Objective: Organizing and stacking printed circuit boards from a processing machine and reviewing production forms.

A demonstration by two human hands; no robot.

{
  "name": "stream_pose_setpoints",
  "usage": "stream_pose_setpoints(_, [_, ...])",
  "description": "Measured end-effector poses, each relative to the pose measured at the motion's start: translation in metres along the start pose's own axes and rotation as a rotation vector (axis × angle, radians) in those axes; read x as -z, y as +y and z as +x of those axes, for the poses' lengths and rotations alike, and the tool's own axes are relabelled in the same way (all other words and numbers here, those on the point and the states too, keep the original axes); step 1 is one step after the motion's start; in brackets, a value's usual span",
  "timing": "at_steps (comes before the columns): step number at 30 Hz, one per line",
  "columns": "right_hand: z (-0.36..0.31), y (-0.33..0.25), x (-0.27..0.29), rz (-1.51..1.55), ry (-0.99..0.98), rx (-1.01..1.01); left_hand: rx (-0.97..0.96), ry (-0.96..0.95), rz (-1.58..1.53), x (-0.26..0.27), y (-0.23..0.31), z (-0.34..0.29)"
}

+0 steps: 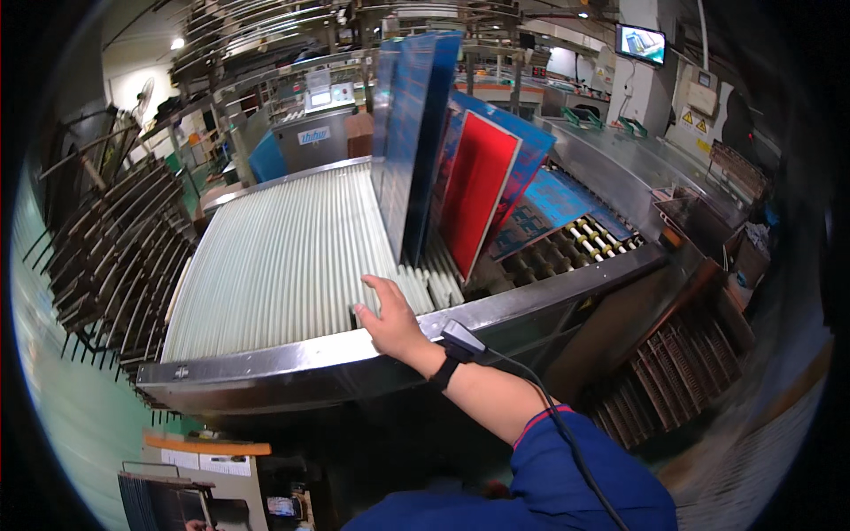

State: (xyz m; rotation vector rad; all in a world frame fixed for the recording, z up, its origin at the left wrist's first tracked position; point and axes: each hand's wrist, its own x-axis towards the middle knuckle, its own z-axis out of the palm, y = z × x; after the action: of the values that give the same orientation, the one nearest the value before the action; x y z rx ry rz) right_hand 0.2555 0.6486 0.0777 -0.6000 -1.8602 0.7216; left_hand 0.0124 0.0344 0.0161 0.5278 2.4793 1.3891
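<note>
Right hand (391, 322) open over white slats (274, 257), contact unclear | left hand unseen | handle blue panel (409, 146) by edges

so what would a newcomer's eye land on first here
Probably the bright red board, standing at a tilt just above and right of the picture's centre. Next comes the tall blue board standing to its left, then the wide rack of pale slats that spreads out left of both.
</note>
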Motion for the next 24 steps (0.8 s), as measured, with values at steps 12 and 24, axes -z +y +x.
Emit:
stream_pose_setpoints(12, [0.067,0.099,0.186,-0.285,0.022,-0.242,0.158,0.118,0.075,-0.009,0.019,0.013])
stream_pose_setpoints(24, [0.091,0.079,0.201,-0.381,-0.019,-0.226,0.223,0.273,0.232,-0.017,-0.007,0.015])
